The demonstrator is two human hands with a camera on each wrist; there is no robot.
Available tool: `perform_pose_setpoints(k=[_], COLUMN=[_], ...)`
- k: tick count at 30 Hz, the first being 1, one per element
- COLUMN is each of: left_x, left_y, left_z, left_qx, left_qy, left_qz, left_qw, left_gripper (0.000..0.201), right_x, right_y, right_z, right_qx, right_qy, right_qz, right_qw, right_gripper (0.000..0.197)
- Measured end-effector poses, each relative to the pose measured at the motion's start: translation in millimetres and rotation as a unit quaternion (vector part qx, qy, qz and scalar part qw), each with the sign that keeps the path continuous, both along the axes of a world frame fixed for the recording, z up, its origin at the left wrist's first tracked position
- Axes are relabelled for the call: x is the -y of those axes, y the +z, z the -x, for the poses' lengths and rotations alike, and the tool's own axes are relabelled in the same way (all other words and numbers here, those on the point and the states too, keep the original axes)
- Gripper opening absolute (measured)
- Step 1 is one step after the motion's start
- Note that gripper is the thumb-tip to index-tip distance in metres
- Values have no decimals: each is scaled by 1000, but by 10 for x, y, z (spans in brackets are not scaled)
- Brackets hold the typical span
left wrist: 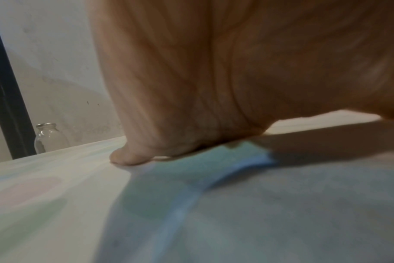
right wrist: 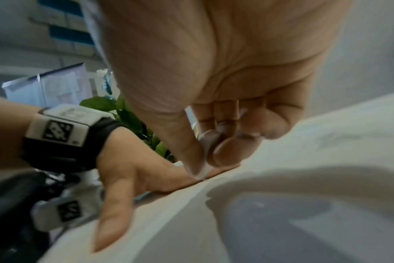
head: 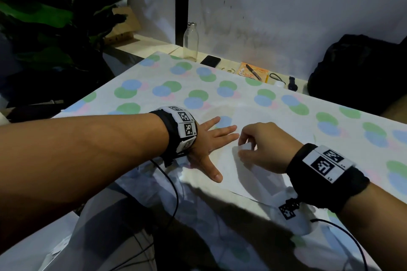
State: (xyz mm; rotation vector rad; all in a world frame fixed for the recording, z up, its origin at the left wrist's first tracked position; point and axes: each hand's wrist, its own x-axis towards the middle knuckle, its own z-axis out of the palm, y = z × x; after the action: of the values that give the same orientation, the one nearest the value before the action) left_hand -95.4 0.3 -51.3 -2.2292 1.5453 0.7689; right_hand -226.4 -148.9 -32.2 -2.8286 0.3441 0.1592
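The wrapping paper (head: 240,94) is white with green, blue and pink dots. It lies spread over most of the surface (head: 230,62), its near edge hanging off toward the person. A flap (head: 242,178) of it is turned over, so its plain white back shows in the middle of the sheet. The right hand (head: 262,145) has the edge of that flap in its grip: thumb and forefinger are closed on the thin paper, the other fingers curled behind. Just beside it the left hand (head: 209,145) lies flat on the sheet with fingers straight and spread, fingertips (left wrist: 124,158) pressing down — it holds nothing. Along the far edge of the surface are a clear glass bottle (head: 190,42), a black phone (head: 210,60), a pen (head: 253,71) and a dark wristwatch (head: 292,84). A black bag (head: 356,68) sits at the right — a leafy plant (head: 44,17) at the left.
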Motion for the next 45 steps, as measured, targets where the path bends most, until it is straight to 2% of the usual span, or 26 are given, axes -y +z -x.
perform_pose_setpoints(k=[2,5,9,11,12,16,18,24,27,36,39,41,45], left_x=[1,0,-5,-3,-5,-3,2,-16,-21,72,67,65,102], left_y=[-14,-16,-5,-21,-25,-20,6,106,142,102,74,57,102], left_z=[-11,-4,5,-16,-23,-3,17,70,66,145,145,149,170], left_qx=[-2,4,8,6,6,10,10,0,-9,18,12,11,35], left_qy=[0,-2,-5,-5,-4,-3,-4,1,2,-13,-33,-43,-43], left_qz=[-2,-4,1,4,4,-2,-3,6,9,-9,11,18,-11], left_qw=[1000,1000,1000,1000,1000,1000,1000,1000,1000,1000,999,999,998], left_gripper=[127,127,126,126,126,125,124,121,120,115,109,106,114], right_x=[-122,-205,150,257,227,-220,-326,-91,-4,-81,-210,-243,-101], right_y=[13,-35,-45,12,45,88,52,87,83,74,87,83,79], right_z=[68,66,-199,-254,-236,35,112,127,162,62,43,15,-107], right_qx=[-9,-38,5,27,30,-17,-37,-38,-34,-32,-65,-76,-28], right_qy=[36,51,-91,-116,-103,35,64,-23,-39,4,68,80,-16], right_qz=[-57,-40,20,33,26,-41,-38,-104,-105,-49,-57,-31,0], right_qw=[998,997,996,992,994,998,997,994,993,998,994,993,999], right_gripper=[12,14,15,13,12,11,12,14,15,14,12,13,12])
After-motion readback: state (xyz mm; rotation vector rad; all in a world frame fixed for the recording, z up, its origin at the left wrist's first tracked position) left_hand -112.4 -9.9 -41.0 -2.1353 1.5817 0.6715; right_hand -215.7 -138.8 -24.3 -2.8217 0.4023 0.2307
